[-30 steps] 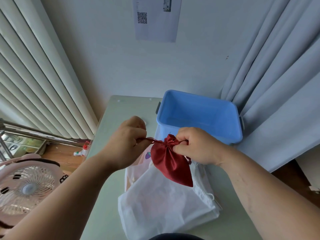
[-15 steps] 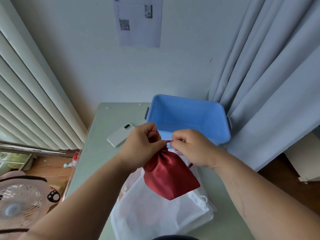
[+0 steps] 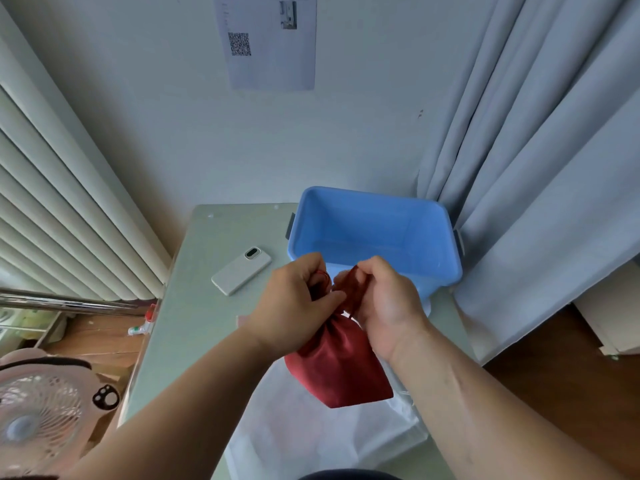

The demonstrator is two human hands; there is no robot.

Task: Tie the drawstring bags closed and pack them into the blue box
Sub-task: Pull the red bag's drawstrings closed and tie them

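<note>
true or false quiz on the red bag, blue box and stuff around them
1. The left hand and the right hand both hold the gathered neck of the red satin drawstring bag. True.
2. The red bag lies inside the blue plastic box. False: it hangs from the hands, in front of the box.
3. A white phone lies on the pale green table, left of the box. True.
4. The pink fan stands on the table. False: it is off the table, to its left.

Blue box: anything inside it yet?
No bags show on the visible floor and walls of the blue box. Its near strip is hidden behind the left hand, right hand and red drawstring bag.
</note>
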